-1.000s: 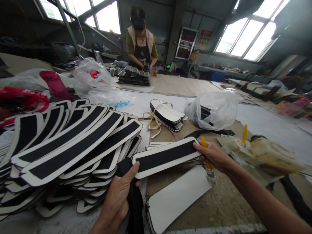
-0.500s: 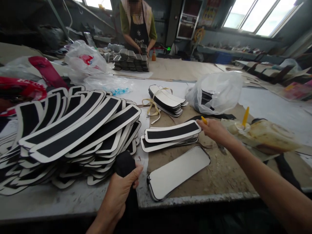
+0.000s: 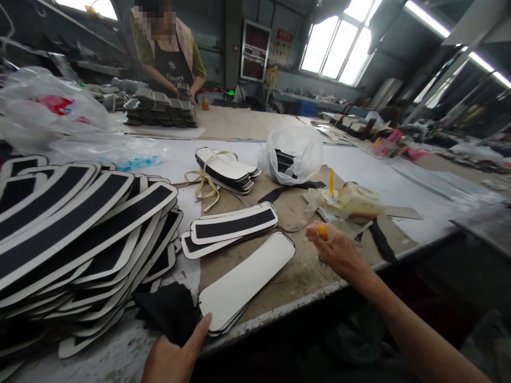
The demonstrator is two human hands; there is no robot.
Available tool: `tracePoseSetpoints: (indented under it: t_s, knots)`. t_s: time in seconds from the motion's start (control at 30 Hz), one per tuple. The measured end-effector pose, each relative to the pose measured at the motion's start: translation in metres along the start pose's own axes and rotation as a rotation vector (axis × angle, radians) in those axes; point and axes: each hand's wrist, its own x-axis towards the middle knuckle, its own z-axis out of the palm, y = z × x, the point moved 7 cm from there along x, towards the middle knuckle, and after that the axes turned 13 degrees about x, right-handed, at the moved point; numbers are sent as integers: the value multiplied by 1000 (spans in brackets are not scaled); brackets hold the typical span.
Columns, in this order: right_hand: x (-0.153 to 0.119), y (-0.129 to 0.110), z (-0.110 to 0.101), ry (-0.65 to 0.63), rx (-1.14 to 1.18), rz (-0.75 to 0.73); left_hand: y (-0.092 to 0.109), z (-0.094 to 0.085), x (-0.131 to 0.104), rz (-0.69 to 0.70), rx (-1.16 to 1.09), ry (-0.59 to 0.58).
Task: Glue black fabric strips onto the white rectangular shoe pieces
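My left hand (image 3: 173, 354) is at the table's front edge, closed around a bunched black cloth (image 3: 170, 311). One of its fingers reaches the near end of a small stack of plain white strips (image 3: 245, 284). To the right, my right hand (image 3: 339, 255) is closed above the brown sheet, and the yellow end of a tool (image 3: 322, 231) shows in its grip; the rest of that tool is hidden. Black-centred strips with white borders (image 3: 235, 223) lie just beyond the white stack. A large heap of similar strips (image 3: 91, 234) fills the left side.
Beyond the strips are a tied bundle (image 3: 225, 167) and a plastic bag of black pieces (image 3: 293, 157). A glue-stained container (image 3: 355, 201) with a yellow stick (image 3: 331, 182) stands right. Across the table, a person in an apron (image 3: 173, 64) handles stacked pieces (image 3: 159, 109).
The view has swung right. My right hand has left the black-centred strips and come nearer, still gripping the yellow tool. My left hand and the cloth have reached the white stack's near end.
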Motion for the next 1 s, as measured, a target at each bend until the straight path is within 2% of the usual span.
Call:
tracePoseSetpoints:
  t_s: [0.13, 0.23, 0.33, 0.4, 0.47, 0.6, 0.73, 0.83, 1.0]
  knots:
    - [-15, 29, -30, 91, 17, 143, 4, -5, 0, 5, -20, 8]
    - [-24, 36, -35, 125, 227, 181, 6, -7, -7, -15, 0, 8]
    - [-34, 22, -15, 82, 632, 221, 14, -7, -15, 42, -24, 7]
    - [-42, 4, 10, -22, 847, 266, 14, -6, -17, 47, -40, 1]
    - [-50, -17, 38, -148, 924, 293, 11, -3, -17, 44, -89, -41]
    - [-61, -50, 87, -299, 947, 262, 6, 6, -18, 33, -259, -169]
    - [-65, -59, 122, -386, 959, 277, 1, 8, -18, 9, -337, -235]
    - [-61, -56, 124, -346, 840, 255, -2, 9, -16, 6, -357, -261]
    - [-48, -46, 95, -191, 570, 185, -7, 8, -14, 32, -346, -251]
